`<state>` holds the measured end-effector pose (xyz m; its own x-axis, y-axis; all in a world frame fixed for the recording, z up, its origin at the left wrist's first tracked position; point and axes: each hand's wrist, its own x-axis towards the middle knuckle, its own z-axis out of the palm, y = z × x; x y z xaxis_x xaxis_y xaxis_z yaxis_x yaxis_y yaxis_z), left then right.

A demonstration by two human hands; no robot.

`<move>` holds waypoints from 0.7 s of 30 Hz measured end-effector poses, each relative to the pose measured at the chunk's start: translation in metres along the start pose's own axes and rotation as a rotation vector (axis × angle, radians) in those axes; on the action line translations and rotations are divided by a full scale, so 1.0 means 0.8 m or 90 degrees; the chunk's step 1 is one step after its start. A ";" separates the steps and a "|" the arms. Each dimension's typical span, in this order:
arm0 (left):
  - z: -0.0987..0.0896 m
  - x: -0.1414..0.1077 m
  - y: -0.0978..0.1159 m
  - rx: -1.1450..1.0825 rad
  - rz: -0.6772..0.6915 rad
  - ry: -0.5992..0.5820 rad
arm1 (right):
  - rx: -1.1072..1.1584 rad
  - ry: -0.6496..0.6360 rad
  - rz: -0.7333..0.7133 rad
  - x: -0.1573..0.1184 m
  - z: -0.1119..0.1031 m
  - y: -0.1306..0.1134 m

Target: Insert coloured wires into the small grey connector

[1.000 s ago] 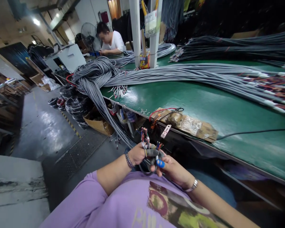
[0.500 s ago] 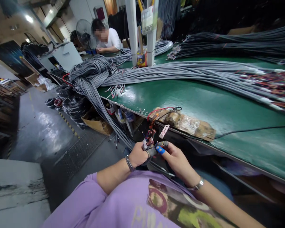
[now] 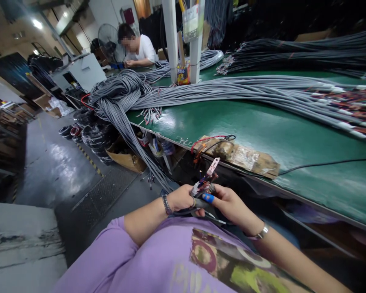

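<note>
My left hand is closed round a grey cable near my lap, its thin coloured wires fanning out above the fingers. Against those wires sits my right hand, thumb and fingers pinched together, with blue tape on the thumb. A pale pink tag with holes stands up just beyond the wires, in front of the table edge. More grey cable passes below both hands. The exact grip of my right fingers is too small to make out.
A green table carries long grey cable bundles and a taped wooden block at its near edge. Cables hang over the left corner. Behind a white post, a person sits. An open carton stands below.
Both hands have shifted slightly right. The pink tag now stands more upright and higher, and the coloured wires point further right. The view has moved a little.
</note>
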<state>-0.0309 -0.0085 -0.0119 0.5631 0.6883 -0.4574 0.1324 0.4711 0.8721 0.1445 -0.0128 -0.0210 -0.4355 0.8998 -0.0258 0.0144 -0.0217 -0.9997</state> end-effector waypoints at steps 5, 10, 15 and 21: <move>0.014 0.008 -0.012 -0.033 0.103 0.150 | 0.003 0.137 0.035 0.004 0.007 0.006; 0.021 0.009 -0.011 -0.124 0.167 0.288 | 0.197 0.212 0.117 0.009 0.015 0.016; 0.021 0.008 -0.016 -0.125 0.203 0.305 | 0.176 0.186 0.105 0.009 0.018 0.011; 0.022 0.006 -0.018 -0.091 0.204 0.286 | 0.096 0.133 0.097 0.011 0.015 0.002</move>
<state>-0.0155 -0.0217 -0.0238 0.1513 0.9614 -0.2297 -0.1169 0.2481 0.9616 0.1297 -0.0103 -0.0224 -0.2444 0.9510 -0.1896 -0.0751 -0.2135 -0.9741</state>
